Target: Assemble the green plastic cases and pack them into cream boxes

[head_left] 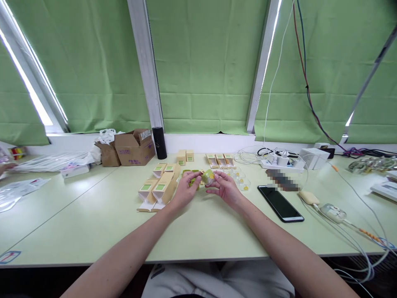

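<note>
Both hands meet over the table around a small clear plastic cup with green and yellow on it (207, 177). My left hand (185, 191) has its fingers closed on the cup's left side. My right hand (228, 188) pinches its right side between thumb and fingers. Behind and below my left hand lie green pieces (195, 183), partly hidden. Several clear cups with yellow spots (243, 181) sit just right of my right hand. Left of my left hand, tan cardboard boxes with green labels (164, 188) lie with end flaps open.
More small tan boxes stand behind, in a left group (185, 156) and a right group (221, 160). A phone (281, 203), power strip (282, 163) and cables occupy the right. A brown carton (135, 148) and black cylinder (159, 143) stand back left. Another person's hand (6, 166) shows far left.
</note>
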`<state>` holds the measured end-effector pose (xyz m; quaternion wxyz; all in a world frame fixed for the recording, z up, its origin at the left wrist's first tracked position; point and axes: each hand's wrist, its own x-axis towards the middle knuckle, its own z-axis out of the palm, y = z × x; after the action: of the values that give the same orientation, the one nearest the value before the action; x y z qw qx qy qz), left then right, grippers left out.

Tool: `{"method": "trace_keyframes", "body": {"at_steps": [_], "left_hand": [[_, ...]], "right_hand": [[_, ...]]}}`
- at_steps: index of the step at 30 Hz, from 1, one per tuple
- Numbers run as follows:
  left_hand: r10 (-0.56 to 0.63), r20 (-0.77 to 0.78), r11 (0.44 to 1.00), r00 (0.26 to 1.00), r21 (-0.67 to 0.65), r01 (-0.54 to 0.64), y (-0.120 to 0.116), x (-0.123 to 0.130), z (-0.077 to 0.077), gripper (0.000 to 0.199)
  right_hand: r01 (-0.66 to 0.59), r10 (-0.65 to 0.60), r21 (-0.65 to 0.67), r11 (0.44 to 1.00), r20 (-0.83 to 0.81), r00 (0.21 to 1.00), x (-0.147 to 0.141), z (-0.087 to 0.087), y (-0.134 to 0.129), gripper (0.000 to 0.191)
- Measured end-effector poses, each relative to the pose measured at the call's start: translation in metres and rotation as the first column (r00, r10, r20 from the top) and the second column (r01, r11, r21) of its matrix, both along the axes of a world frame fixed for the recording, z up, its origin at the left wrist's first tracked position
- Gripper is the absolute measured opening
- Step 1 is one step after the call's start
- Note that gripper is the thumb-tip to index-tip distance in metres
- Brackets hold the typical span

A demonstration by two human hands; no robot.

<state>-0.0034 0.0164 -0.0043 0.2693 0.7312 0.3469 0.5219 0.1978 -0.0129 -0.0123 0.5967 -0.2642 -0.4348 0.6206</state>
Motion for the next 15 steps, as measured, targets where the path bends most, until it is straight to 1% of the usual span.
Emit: {"method": "trace_keyframes", "body": {"at_steps": [3,7,11,15], "left_hand": [[-0.007,0.026,1.0,1.0,-0.011,0.007,0.0015,0.0015,-0.0005,0.031],[-0.048,0.074,0.996,0.996,-0.077,0.054,0.0046,0.0032,-0.0033,0.033],[-0.062,0.118,0.991,0.991,-0.107,0.075,0.005,0.004,-0.0036,0.034],[-0.058,0.122,0.992,0.991,-0.108,0.071,0.0047,0.0037,-0.0027,0.031]], "right_hand": [[0.062,-0.063,0.024,0.998,0.037,0.997,-0.0018,-0.0001,-0.001,0.054],[0.181,-0.187,0.095,0.979,0.05,0.981,-0.0049,-0.0027,0.0002,0.059],[0.265,-0.29,0.21,0.941,0.101,0.952,-0.0074,-0.0039,0.0014,0.065],[0.312,-0.376,0.318,0.895,0.166,0.912,-0.0102,-0.0033,0.0,0.068]]}}
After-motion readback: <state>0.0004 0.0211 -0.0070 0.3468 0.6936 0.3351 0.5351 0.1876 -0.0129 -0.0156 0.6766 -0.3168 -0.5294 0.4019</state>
